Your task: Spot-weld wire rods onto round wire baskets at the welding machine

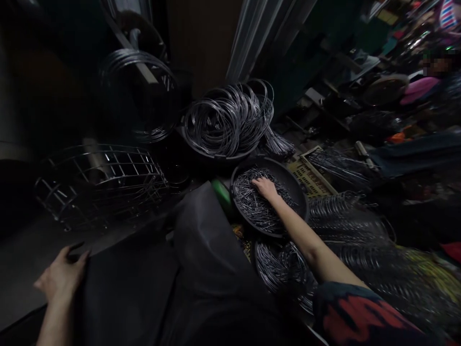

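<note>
My right hand reaches forward into a round black basin full of short metal wire pieces. The hand lies palm down on the pile with its fingers curled into the wires; I cannot make out what it grips. My left hand rests at the lower left on the edge of a dark cloth or bag over my lap, fingers spread, with a thin dark piece by the fingertips.
A second black basin behind holds a heap of wire rings. A wire basket frame lies at left, more wire coils near my right arm, a yellow crate and clutter at right. A person sits far right.
</note>
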Demonstrator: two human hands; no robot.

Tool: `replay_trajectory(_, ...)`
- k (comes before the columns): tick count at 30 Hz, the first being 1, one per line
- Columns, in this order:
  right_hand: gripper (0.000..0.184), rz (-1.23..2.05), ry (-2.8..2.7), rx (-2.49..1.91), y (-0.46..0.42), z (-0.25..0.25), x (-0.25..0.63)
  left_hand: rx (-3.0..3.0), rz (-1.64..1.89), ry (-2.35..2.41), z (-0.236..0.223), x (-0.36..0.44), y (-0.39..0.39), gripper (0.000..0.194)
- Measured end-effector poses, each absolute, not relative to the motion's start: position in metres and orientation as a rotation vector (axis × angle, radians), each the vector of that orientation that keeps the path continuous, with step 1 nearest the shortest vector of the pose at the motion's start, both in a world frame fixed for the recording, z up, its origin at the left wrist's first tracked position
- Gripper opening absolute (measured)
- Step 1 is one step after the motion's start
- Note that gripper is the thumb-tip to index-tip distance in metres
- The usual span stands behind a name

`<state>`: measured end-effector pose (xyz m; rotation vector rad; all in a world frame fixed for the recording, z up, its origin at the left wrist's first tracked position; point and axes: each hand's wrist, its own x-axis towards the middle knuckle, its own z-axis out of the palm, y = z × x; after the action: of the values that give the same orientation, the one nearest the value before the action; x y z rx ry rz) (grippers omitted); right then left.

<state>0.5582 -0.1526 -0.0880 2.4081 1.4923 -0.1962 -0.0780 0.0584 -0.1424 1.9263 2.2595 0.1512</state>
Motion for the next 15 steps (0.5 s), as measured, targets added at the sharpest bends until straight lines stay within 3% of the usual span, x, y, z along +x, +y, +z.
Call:
replay_trajectory(10,0.035,-0.205,1.494,2.553,-0.143,-0.087,0.553,1.693,0.294,2.402,-0.111,-0.069,0.039,0.030)
replay_trajectory(15,0.026,-0.236,1.423,2.551,-0.118,-0.076,0.526,1.752,0.299,2.467,-0.110,-0.088,0.041,0.049)
